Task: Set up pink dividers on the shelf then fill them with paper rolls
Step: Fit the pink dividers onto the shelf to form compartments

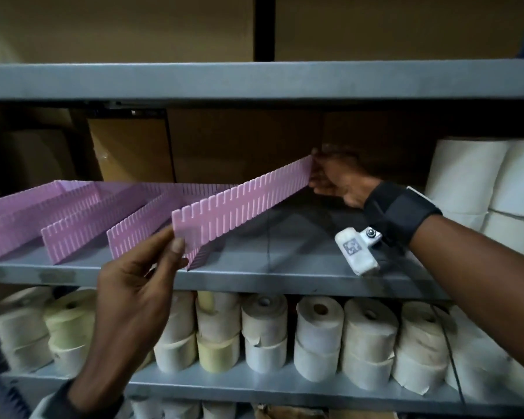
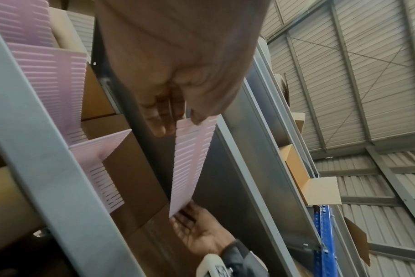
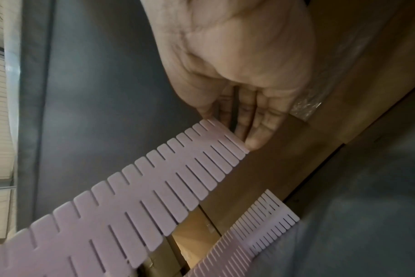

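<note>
Divider [image 1: 242,201] held over the grey shelf [image 1: 285,267], both hands pinching its ends.
Long axis runs front-left to back-right; left hand [image 1: 139,285] near, right hand [image 1: 336,182] far. Only the head view shows paper rolls [image 1: 263,331] below.

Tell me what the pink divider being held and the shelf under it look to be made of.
Pink divider: likely thin matte plastic; cleanly cut, evenly spaced slots along both edges, uniform colour. Shelf: seemingly grey-painted sheet metal; thin folded front lip with a dull sheen. Neither material can be confirmed by sight.
</note>
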Demonstrator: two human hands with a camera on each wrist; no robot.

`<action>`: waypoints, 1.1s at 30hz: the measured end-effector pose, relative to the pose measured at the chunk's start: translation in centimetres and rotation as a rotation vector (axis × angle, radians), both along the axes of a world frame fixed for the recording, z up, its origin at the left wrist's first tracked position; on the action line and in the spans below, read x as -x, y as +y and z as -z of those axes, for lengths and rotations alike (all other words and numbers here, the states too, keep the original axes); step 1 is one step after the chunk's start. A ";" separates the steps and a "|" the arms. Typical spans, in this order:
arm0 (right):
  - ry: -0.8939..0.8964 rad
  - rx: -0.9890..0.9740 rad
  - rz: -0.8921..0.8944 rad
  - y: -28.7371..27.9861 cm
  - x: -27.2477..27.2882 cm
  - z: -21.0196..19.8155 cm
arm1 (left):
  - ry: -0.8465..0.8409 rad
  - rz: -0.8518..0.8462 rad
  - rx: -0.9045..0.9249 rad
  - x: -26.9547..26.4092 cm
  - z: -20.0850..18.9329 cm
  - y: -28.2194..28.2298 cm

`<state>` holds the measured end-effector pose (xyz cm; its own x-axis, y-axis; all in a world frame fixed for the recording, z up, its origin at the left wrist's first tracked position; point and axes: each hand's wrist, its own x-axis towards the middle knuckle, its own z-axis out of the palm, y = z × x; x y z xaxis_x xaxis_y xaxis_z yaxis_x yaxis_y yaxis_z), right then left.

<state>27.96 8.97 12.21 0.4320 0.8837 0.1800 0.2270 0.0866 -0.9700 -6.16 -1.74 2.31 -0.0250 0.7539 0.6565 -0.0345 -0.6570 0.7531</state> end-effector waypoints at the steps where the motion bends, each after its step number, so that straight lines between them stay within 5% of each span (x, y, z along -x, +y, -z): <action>1: 0.002 -0.015 -0.023 0.8 0.2 -0.4 | 0.015 -0.025 -0.023 -0.3 0.0 -0.2; 18: 0.005 0.026 -0.254 12.8 -1.0 0.2 | 0.040 -0.269 0.038 -6.1 1.6 3.9; 33: 0.058 -0.002 -0.358 17.2 -2.0 1.5 | 0.032 -0.348 0.001 -7.4 1.2 6.1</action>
